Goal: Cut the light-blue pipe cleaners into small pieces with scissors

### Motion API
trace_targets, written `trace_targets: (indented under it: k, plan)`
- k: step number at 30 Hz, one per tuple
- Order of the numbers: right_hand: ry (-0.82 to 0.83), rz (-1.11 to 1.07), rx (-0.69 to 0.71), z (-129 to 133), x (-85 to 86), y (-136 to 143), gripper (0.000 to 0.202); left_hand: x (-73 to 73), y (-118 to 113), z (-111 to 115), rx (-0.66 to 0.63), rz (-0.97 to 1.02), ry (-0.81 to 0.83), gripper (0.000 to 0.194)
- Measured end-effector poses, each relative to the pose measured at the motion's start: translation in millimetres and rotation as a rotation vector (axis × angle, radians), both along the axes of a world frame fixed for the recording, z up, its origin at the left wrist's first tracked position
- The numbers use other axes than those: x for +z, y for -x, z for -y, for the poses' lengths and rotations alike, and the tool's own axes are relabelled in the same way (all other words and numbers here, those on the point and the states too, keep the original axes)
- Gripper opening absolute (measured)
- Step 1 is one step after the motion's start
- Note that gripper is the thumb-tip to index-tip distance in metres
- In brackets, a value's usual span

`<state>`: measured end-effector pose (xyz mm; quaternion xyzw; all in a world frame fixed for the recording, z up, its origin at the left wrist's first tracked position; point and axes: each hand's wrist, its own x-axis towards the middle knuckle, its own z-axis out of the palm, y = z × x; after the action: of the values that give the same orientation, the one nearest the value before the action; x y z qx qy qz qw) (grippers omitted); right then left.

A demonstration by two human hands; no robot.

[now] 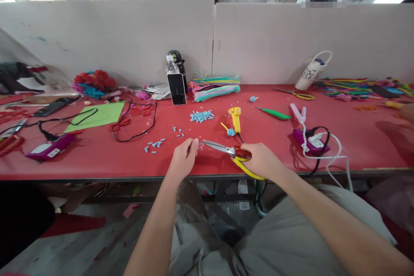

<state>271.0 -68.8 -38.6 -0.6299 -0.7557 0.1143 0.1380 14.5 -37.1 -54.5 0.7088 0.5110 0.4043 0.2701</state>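
Note:
My right hand is closed on the handles of a pair of scissors, whose blades point left. Close to the blade tips, my left hand is pinched; what sits between its fingertips is too small to make out. Beyond the hands lies a pile of short light-blue pieces, and more blue pieces are scattered to the left. A yellow glue gun rests behind the scissors, with a small blue cluster on a yellow stem beside it.
A phone leans on bottles at the back, beside bundled pipe cleaners. Green tweezers and a purple power strip lie right. Another power strip, a black cable and green paper lie left. A person's hand shows far right.

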Motion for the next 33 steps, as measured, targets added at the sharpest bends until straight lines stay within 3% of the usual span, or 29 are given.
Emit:
trace_targets:
  k: [33]
  plan:
    - [0.003,-0.043,0.019,-0.5,-4.5,-0.9,0.024,0.4,1.1,-0.1,-0.027,-0.022,0.016,0.038]
